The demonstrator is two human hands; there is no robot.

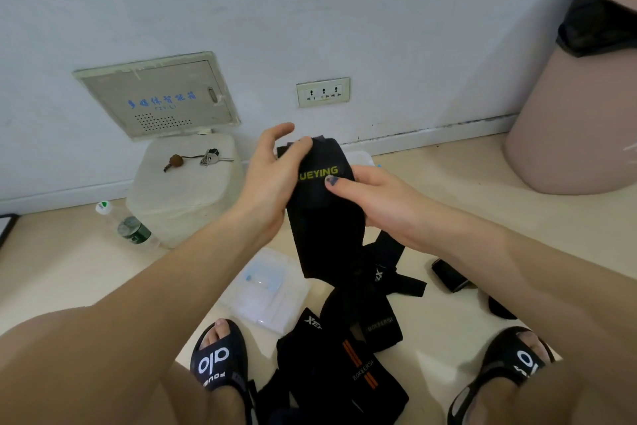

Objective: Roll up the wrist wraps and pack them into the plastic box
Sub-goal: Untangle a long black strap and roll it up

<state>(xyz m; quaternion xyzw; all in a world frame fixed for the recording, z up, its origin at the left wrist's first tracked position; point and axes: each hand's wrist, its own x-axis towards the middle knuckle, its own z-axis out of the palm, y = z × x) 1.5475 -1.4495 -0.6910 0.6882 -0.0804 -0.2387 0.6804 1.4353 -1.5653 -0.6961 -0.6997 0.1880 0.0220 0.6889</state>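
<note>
The long black wrist wrap (319, 204) could slip and come undone, because only its top part is held and the rest hangs loose down toward the floor. If the roll starts crooked, it may turn out fat and lumpy, and then it may not fit in the plastic box (269, 290). The hanging end could also catch on the pile of other wraps (344, 349) lying on the floor between the two sandals, and that would tug the wrap out of the fingers. The left hand (272, 180) is partly open. Its fingers curl over the top edge of the wrap and pinch it there, while the pointing finger sticks up and touches nothing. The right hand (375, 197) grips the wrap from the other side, with its thumb pressed flat on the front, just under the yellow letters. So both hands hold the same wrap up in the air, in front of the wall. The plastic box lies on the floor below the hands, just beside the pile. I cannot tell if anything is packed in it yet.
</note>
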